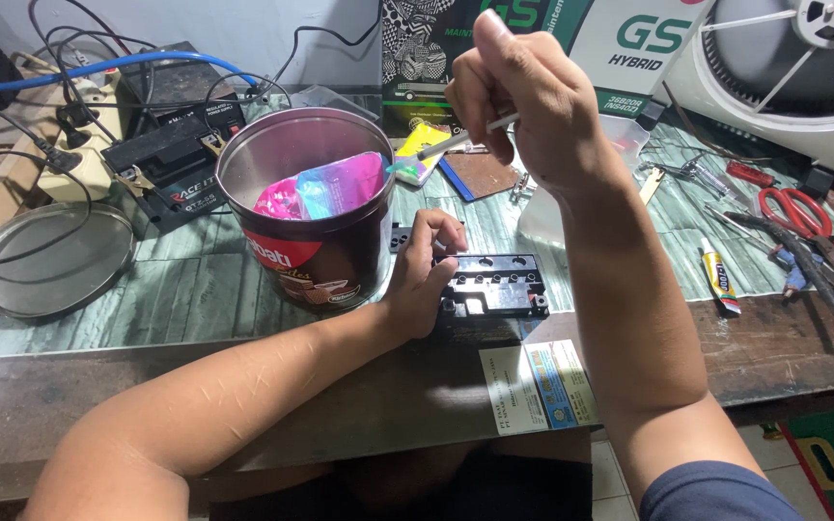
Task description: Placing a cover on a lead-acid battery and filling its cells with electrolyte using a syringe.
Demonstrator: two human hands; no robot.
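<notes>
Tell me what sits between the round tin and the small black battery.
In the head view, the left hand lies between the round tin and the small black battery, its fingers resting on the battery's near edge.

Round metal tin (pixel 306 207) stands open on the surface (pixel 195 289), holding pink and blue packets (pixel 325 188). Its flat lid (pixel 50 260) is laid well apart at far left. Behind the tin, a second black battery (pixel 171 164) is seen among tangled cables (pixel 98 72). Red-handled scissors (pixel 795 214) and a small glue tube (pixel 719 275) are laid at right, near assorted tools.
</notes>
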